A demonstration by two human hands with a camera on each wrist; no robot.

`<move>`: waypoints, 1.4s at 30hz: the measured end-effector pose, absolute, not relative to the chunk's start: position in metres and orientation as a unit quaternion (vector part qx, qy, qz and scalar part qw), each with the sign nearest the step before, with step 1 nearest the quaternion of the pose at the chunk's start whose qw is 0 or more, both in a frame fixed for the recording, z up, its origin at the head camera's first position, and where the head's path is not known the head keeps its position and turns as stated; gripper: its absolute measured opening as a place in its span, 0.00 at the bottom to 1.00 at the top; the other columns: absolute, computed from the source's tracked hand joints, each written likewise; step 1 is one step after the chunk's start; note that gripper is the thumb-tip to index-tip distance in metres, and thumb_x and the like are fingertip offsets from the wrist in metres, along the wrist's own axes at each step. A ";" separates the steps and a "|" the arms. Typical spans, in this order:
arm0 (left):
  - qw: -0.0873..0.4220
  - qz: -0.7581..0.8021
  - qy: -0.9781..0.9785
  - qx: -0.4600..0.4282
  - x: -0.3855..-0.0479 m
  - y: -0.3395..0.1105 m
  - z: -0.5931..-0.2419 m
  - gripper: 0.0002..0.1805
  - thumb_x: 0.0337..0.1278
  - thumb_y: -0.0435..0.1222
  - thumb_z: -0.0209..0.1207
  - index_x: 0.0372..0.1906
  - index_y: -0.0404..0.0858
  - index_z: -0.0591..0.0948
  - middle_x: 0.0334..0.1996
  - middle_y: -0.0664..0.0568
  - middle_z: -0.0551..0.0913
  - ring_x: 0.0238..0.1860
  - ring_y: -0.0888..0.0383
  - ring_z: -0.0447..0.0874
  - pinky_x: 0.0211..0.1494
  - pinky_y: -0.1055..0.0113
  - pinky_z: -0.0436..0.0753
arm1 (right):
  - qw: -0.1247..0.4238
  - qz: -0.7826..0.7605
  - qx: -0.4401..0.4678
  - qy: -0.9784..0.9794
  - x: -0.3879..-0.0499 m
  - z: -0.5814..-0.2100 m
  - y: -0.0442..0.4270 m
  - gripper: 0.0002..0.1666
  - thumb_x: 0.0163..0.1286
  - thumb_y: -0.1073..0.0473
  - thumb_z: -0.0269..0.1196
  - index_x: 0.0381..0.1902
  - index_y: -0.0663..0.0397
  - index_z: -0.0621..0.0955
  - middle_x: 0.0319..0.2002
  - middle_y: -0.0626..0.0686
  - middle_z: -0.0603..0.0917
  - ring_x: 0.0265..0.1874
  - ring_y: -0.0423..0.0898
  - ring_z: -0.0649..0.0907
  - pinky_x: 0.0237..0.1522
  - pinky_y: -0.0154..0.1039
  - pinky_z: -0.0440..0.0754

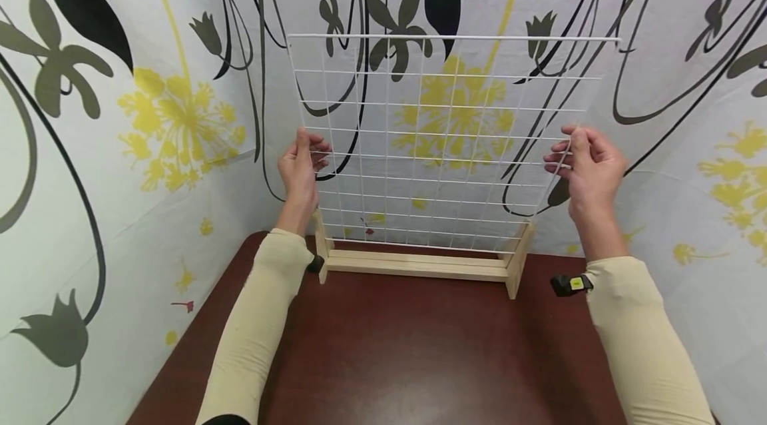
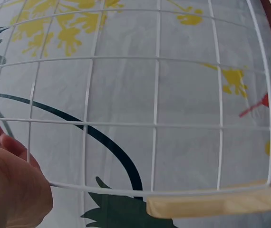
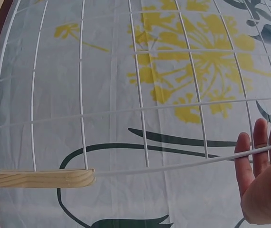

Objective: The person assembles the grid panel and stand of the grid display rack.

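Observation:
A white wire grid panel (image 1: pixel 455 37) stands upright in a pale wooden stand (image 1: pixel 419 266), its lower edge down between the two end posts. My left hand (image 1: pixel 301 168) holds the panel's left side wire about halfway up, thumb in front and fingers behind. Opposite it, my right hand (image 1: pixel 596 168) pinches the right side wire at a similar height. In the left wrist view, the left hand (image 2: pixel 16 185) is partly cut off at the frame edge, above a wooden post (image 2: pixel 211 204). The right wrist view shows the right hand's fingers (image 3: pixel 244 159) behind the wire; its thumb is hidden.
The stand rests on a dark red-brown table (image 1: pixel 419 352) near its back edge. Flower-patterned white cloth (image 1: pixel 198 212) hangs behind the panel and along both sides. Dark straps with small devices (image 1: pixel 569 285) sit at the wrists, over cream sleeves.

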State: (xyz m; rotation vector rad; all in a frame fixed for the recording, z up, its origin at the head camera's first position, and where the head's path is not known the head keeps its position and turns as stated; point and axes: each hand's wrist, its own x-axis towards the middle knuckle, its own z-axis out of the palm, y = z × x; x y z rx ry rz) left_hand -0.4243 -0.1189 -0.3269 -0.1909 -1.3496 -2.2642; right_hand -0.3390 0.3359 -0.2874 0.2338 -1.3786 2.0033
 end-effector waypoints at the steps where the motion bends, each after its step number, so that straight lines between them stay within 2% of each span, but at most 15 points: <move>1: 0.248 -0.829 -0.497 -0.071 -0.425 -0.120 -0.328 0.25 0.72 0.58 0.59 0.35 0.40 0.88 0.29 0.54 0.91 0.32 0.60 0.91 0.33 0.69 0.84 | 0.343 0.769 0.092 -0.532 -0.339 -0.287 0.336 0.22 0.73 0.56 0.70 0.53 0.71 0.85 0.29 0.56 0.89 0.24 0.49 0.91 0.29 0.39 0.91; 14: 0.253 -0.810 -0.525 -0.067 -0.424 -0.129 -0.328 0.26 0.74 0.58 0.58 0.34 0.41 0.89 0.29 0.55 0.91 0.27 0.60 0.92 0.24 0.69 0.79 | 0.338 0.761 0.102 -0.544 -0.343 -0.288 0.333 0.20 0.74 0.57 0.68 0.50 0.72 0.84 0.27 0.56 0.88 0.22 0.47 0.90 0.28 0.39 0.91; 23: 0.244 -0.785 -0.565 -0.069 -0.424 -0.132 -0.325 0.27 0.73 0.60 0.57 0.35 0.41 0.89 0.29 0.56 0.92 0.26 0.62 0.92 0.25 0.69 0.81 | 0.342 0.739 0.119 -0.568 -0.343 -0.284 0.337 0.15 0.78 0.59 0.64 0.47 0.70 0.82 0.25 0.56 0.84 0.21 0.46 0.88 0.27 0.38 0.90; 33: 0.251 -0.769 -0.582 -0.082 -0.423 -0.134 -0.333 0.28 0.74 0.59 0.56 0.34 0.39 0.89 0.28 0.55 0.91 0.25 0.61 0.91 0.26 0.66 0.84 | 0.325 0.720 0.107 -0.604 -0.340 -0.292 0.340 0.13 0.81 0.59 0.60 0.47 0.68 0.81 0.26 0.54 0.83 0.22 0.44 0.88 0.29 0.36 0.90; 38: 0.253 -0.763 -0.589 -0.081 -0.420 -0.134 -0.335 0.28 0.76 0.58 0.55 0.34 0.38 0.88 0.27 0.57 0.90 0.19 0.63 0.84 0.26 0.70 0.84 | 0.324 0.723 0.101 -0.602 -0.338 -0.293 0.339 0.13 0.81 0.60 0.60 0.47 0.67 0.81 0.26 0.54 0.83 0.22 0.44 0.88 0.29 0.35 0.90; 42: 0.255 -0.761 -0.590 -0.091 -0.419 -0.134 -0.335 0.30 0.79 0.55 0.54 0.35 0.33 0.87 0.26 0.56 0.90 0.16 0.61 0.76 0.25 0.72 0.79 | 0.328 0.724 0.091 -0.600 -0.336 -0.294 0.339 0.12 0.81 0.60 0.61 0.46 0.67 0.82 0.25 0.53 0.83 0.22 0.44 0.88 0.29 0.35 0.90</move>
